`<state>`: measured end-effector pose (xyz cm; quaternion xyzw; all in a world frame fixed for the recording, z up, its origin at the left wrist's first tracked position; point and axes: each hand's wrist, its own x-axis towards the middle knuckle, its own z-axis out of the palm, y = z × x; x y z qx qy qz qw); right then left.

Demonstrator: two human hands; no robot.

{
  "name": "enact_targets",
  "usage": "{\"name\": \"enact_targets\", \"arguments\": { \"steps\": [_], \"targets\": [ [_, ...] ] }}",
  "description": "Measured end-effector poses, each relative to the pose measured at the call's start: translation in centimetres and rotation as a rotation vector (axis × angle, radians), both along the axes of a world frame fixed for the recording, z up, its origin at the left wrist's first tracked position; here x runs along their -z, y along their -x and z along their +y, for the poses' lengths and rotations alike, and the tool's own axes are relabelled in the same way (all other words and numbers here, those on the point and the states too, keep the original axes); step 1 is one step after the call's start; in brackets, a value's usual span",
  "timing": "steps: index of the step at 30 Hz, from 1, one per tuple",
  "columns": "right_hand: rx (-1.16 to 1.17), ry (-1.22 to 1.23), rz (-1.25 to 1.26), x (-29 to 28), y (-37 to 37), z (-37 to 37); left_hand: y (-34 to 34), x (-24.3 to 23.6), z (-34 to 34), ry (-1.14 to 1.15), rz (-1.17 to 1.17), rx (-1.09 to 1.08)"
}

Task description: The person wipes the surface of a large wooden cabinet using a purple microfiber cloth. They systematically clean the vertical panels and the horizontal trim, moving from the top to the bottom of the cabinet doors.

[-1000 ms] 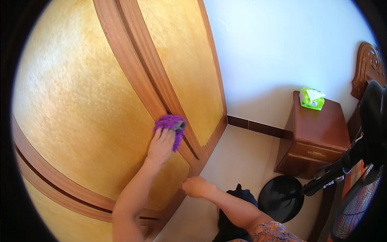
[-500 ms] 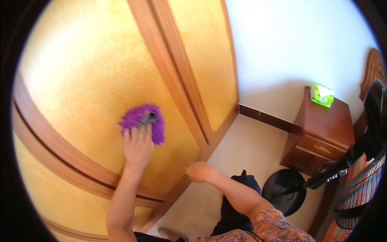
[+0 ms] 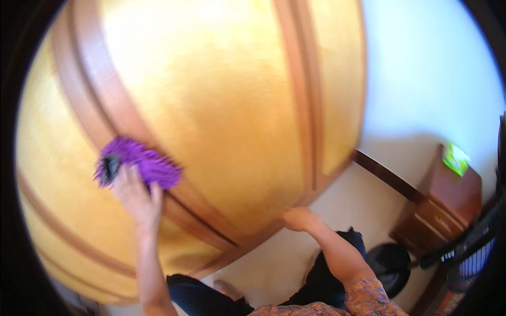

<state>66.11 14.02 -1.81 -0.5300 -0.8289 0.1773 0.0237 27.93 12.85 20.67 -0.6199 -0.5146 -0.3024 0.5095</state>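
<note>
A fluffy purple chenille duster (image 3: pixel 150 164) with a dark grey part at its left end lies against the wardrobe front (image 3: pixel 232 121). My left hand (image 3: pixel 138 195) is closed on it, fingers over its lower side; the fingertips partly sink into the purple strands. The duster spans the brown wooden strip between two yellow panels. My right hand (image 3: pixel 298 218) is curled into a fist near the wardrobe's bottom edge, with nothing showing in it. Its fingers are mostly turned out of sight.
A reddish-brown nightstand (image 3: pixel 448 203) at the right carries a green tissue pack (image 3: pixel 456 159). Nearer stands a black fan with a round base (image 3: pixel 389 268). My dark-trousered legs (image 3: pixel 327 282) are over the pale floor (image 3: pixel 348 203). A white wall (image 3: pixel 421 79) meets the wardrobe.
My left hand has carried the duster left, from the middle of one yellow panel onto the wooden strip beside it. The view has swung left; my right hand stays a fist.
</note>
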Motion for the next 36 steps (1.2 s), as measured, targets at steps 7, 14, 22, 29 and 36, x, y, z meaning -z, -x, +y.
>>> {"name": "enact_targets", "arguments": {
  "steps": [7, 14, 22, 29, 36],
  "targets": [
    [-0.095, -0.001, -0.064, 0.1, 0.2, -0.1, 0.9, 9.5, -2.8, 0.162, 0.150, 0.073],
    [-0.086, 0.032, -0.131, 3.5, -0.8, 3.0, 5.9, 3.5, -3.2, -0.058, -0.087, 0.044],
    [-0.252, -0.025, -0.157, 9.1, 1.1, 6.6, 0.5, -6.4, 1.1, -0.195, -0.088, 0.159],
    [-0.327, 0.071, -0.167, 4.2, 3.3, 1.1, 7.2, -2.6, -2.6, -0.070, -0.023, 0.109],
    [-0.548, 0.017, -0.065, 11.4, 2.0, 5.3, 6.9, -16.6, -0.3, -0.456, -0.297, 0.108]
  ]
}}
